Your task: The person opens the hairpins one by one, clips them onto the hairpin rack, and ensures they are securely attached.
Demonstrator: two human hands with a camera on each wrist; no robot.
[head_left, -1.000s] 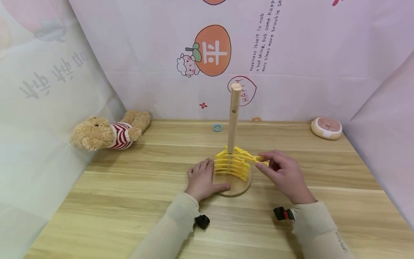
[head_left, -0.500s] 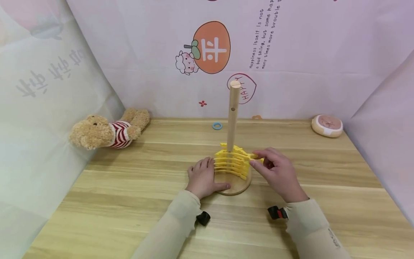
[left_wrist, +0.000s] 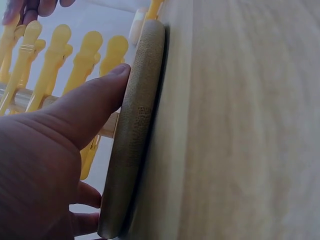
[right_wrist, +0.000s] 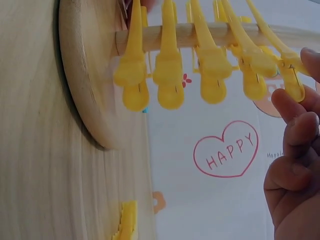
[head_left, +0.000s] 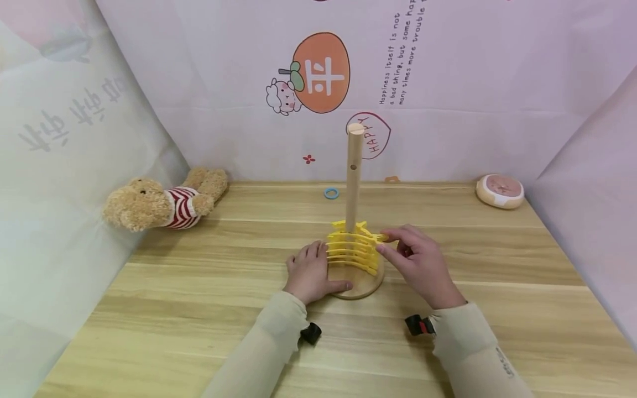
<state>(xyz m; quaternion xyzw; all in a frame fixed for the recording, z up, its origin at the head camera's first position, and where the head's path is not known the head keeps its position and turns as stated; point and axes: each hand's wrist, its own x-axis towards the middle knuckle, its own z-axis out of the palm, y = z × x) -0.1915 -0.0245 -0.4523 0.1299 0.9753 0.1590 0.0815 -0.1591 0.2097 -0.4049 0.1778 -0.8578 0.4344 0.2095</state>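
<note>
A wooden stand has an upright post (head_left: pixel 354 177) on a round base (head_left: pixel 365 287). Several long yellow toothed clips (head_left: pixel 351 251), which look like hair clips, are set one above another around the lower post. My left hand (head_left: pixel 309 275) rests on the left of the base, its thumb (left_wrist: pixel 95 102) lying on the top face. At the stack's right, my right hand (head_left: pixel 418 262) pinches the rounded end tabs of the topmost clip (right_wrist: pixel 290 75) between thumb and fingers. That clip's arms lie either side of the post; whether they touch it, I cannot tell.
Another yellow toothed piece (right_wrist: pixel 127 220) lies on the table beyond the base. Behind the stand is a small blue ring (head_left: pixel 330 193). A teddy bear (head_left: pixel 164 202) lies at the back left, and a round cushion-like object (head_left: pixel 500 191) sits at the back right.
My right hand has moved left with the topmost clip, bringing its tab end closer to the post and in line with the stack. The left hand stays on the base.
</note>
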